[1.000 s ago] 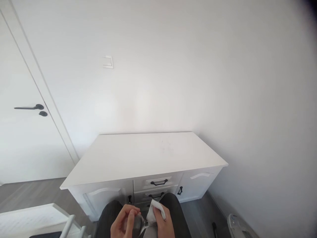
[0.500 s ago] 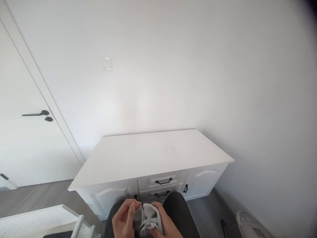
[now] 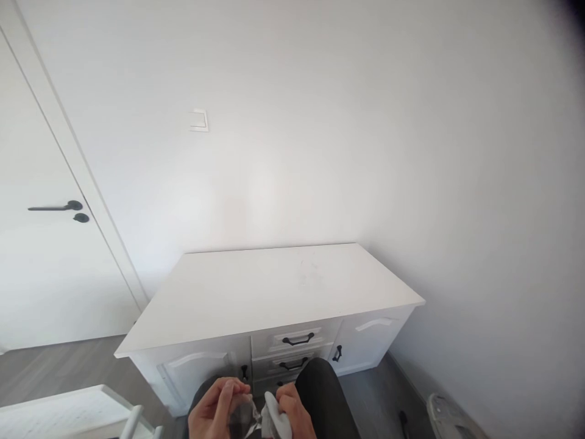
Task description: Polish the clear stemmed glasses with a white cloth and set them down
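Glass object (image 3: 241, 417), clear, dark-tinted, sits between both hands at the bottom edge of view, over the person's dark-trousered knees (image 3: 320, 390). Left hand (image 3: 214, 411) is curled round its left side, fingers wrapped over the top. Right hand (image 3: 292, 414) is closed on a white cloth (image 3: 273, 421), which is pressed against the glass's right side. Hands are close together, the glass and cloth filling the gap; lower parts of both are cut off by the frame.

Left of the left hand, low: corner of a white slatted piece of furniture (image 3: 68, 411).

Just beyond the hands: white cabinet (image 3: 274, 286), drawers with black handles (image 3: 298, 339) straight ahead, doors either side.

Right of the right hand, on grey floor: part of a pale device (image 3: 445, 414), can't tell what.

Farther: white wall with a switch (image 3: 199, 120), white door with black lever handle (image 3: 57, 207) far left.
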Tool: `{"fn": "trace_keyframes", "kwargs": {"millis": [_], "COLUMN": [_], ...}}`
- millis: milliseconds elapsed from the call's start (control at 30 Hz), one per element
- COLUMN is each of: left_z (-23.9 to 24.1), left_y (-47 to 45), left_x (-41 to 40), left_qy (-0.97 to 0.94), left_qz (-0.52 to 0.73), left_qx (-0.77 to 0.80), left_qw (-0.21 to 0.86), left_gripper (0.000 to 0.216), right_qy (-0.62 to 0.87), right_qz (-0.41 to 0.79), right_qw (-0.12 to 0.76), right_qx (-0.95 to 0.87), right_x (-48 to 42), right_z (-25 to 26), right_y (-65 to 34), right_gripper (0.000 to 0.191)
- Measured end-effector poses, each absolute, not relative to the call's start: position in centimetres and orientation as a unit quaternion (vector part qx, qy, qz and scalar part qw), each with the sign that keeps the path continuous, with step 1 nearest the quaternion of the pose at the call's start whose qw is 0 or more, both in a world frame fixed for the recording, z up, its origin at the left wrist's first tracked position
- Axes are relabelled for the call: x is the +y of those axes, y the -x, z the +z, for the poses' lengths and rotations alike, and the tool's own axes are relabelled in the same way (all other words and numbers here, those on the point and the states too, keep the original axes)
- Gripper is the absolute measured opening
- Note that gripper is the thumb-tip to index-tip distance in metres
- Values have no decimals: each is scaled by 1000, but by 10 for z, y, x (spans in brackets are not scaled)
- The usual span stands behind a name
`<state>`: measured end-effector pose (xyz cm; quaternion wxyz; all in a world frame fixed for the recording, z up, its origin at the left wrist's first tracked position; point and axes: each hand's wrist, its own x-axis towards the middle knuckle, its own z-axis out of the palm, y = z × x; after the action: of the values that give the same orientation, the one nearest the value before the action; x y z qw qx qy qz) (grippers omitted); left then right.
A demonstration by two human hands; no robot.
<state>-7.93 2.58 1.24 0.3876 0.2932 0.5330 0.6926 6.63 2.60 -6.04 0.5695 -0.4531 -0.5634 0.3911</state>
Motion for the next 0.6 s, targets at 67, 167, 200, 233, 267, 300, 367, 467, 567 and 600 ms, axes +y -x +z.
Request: {"fn": "trace_keyframes", "kwargs": {"millis": [67,167,200,233,267,300,367,467,567,600], "left_z": [10,13,16,19,22,24,28,27,18,14], "left_y": [76,63,59,56,54,53,52,48,38,35], "left_x": [26,22,21,21,22,23,27,35,46,50], "left_qy": [-297,-372,-408,-451,-508,-574,-703,-736,-578,-517], "left_qz": [700,705,707,707,696,672,596,561,604,601], "left_qx": [538,527,506,477,442,403,320,309,462,498], "left_qw": [363,295,277,262,250,237,219,218,297,352], "left_gripper": [42,34,30,27,22,17,19,20,19,26], "right_qy": [416,415,439,462,478,483,478,486,542,568], "right_qz": [403,509,534,552,563,572,585,578,498,436], "right_qw": [581,573,562,549,540,534,534,553,592,615], "right_qx": [-572,-491,-454,-425,-405,-393,-379,-352,-327,-331], "right_x": [26,28,28,29,29,29,29,32,29,25], "right_z": [-58,-58,-59,-60,-63,-65,-69,-71,-71,-72], "right_y": [-68,-71,-73,-75,-78,-81,-84,-86,-87,-88], "right_gripper": [56,61,59,57,55,53,48,47,52,52]}}
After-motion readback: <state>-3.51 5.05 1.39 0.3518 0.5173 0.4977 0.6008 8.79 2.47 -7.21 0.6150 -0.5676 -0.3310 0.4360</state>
